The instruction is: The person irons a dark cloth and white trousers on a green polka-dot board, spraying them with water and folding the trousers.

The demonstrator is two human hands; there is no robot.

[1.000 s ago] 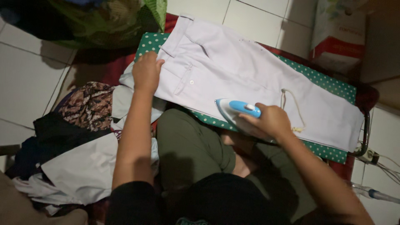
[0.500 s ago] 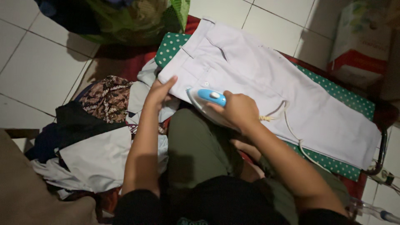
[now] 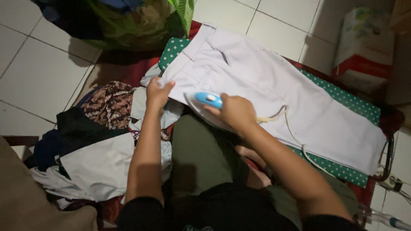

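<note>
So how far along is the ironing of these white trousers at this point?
Done: the long legs of the white trousers lie flat on the green polka-dot ironing board. In hand: the right hand grips the blue-and-white iron at the near waist edge, while the left hand pins the waistband corner. Left: the heap of crumpled clothes on the floor looks unironed.

A heap of clothes (image 3: 85,145) is piled on the white tiled floor (image 3: 38,72) at the left, with a brown patterned cloth (image 3: 109,102) on top. A green bag (image 3: 128,19) stuffed with fabric is seen at the far left. A red and white box (image 3: 364,47) is set at the far right.
</note>
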